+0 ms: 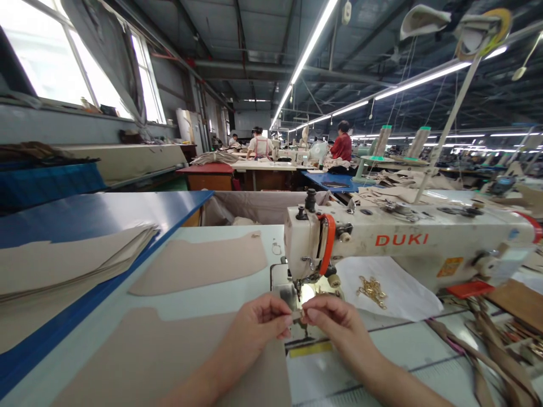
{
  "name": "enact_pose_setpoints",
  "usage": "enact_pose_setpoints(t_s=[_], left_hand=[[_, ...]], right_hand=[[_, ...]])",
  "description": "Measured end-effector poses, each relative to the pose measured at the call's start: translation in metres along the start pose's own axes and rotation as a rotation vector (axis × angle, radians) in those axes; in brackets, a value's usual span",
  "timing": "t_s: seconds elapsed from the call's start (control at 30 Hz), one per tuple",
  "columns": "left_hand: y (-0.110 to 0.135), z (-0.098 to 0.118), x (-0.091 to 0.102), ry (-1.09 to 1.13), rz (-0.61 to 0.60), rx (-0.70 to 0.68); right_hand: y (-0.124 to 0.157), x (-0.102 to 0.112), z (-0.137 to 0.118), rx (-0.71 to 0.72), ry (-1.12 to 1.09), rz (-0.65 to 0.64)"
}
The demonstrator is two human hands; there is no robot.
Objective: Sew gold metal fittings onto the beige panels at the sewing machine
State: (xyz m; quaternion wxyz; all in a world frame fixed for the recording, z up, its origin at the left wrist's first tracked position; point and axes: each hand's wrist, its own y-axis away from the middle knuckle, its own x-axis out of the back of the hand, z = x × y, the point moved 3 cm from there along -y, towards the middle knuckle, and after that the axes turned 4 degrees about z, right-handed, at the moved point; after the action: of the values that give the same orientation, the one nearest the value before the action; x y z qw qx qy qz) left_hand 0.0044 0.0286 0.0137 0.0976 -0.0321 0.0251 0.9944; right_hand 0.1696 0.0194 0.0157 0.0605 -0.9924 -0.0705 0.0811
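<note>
A small pale strip of material (296, 315) is stretched between my two hands, just in front of the sewing machine's needle area. My left hand (263, 321) pinches its left end between thumb and fingertips. At the other end, my right hand (333, 317) pinches it in the same way; a small gold-coloured bit shows by those fingertips, too small to make out. Behind the hands stands the white sewing machine (399, 240), its lamp lit under the head. One beige fabric panel (169, 350) lies under my left forearm, and another beige panel (207, 260) lies farther back.
Gold metal clasps (372, 291) are piled on a white sheet (407, 299) under the machine arm. Stacked beige panels (76, 260) lie on the blue table (182, 206) at left. Brown strips (479, 362) hang at right. People work in the background.
</note>
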Motion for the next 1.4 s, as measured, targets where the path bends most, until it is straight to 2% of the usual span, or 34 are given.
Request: enact_pose_setpoints(t_s=[0.1, 0.23, 0.33, 0.43, 0.57, 0.83, 1.0, 1.1, 1.23, 1.4], left_hand=[[0.003, -0.001, -0.002, -0.03, 0.004, -0.036], [0.007, 0.003, -0.002, -0.042, -0.008, -0.07], [0.007, 0.009, 0.001, 0.007, 0.025, 0.004], [0.006, 0.008, 0.004, 0.129, 0.085, 0.136], [0.005, 0.002, 0.001, 0.157, 0.045, 0.216], [0.002, 0.004, 0.0, -0.022, -0.023, 0.212], [0.003, 0.006, 0.001, -0.306, 0.046, -0.001], [0.006, 0.004, 0.001, -0.408, 0.09, -0.063], [0.007, 0.005, 0.001, -0.375, 0.097, -0.082], [0.007, 0.01, 0.0, -0.251, 0.121, -0.073]], right_hand=[[-0.002, -0.006, 0.001, 0.01, 0.071, -0.074], [-0.012, -0.012, 0.008, -0.118, 0.027, -0.159], [-0.018, -0.013, 0.012, -0.224, -0.03, -0.181], [-0.018, -0.013, 0.016, -0.276, -0.11, -0.131], [-0.015, -0.014, 0.02, -0.279, -0.147, -0.094], [-0.011, -0.017, 0.015, -0.197, -0.08, -0.184], [-0.001, -0.019, 0.002, 0.043, 0.256, -0.144], [0.001, -0.018, 0.001, 0.104, 0.363, -0.136], [-0.001, -0.016, 0.002, 0.139, 0.323, -0.159], [-0.004, -0.013, 0.0, 0.191, 0.336, -0.119]])
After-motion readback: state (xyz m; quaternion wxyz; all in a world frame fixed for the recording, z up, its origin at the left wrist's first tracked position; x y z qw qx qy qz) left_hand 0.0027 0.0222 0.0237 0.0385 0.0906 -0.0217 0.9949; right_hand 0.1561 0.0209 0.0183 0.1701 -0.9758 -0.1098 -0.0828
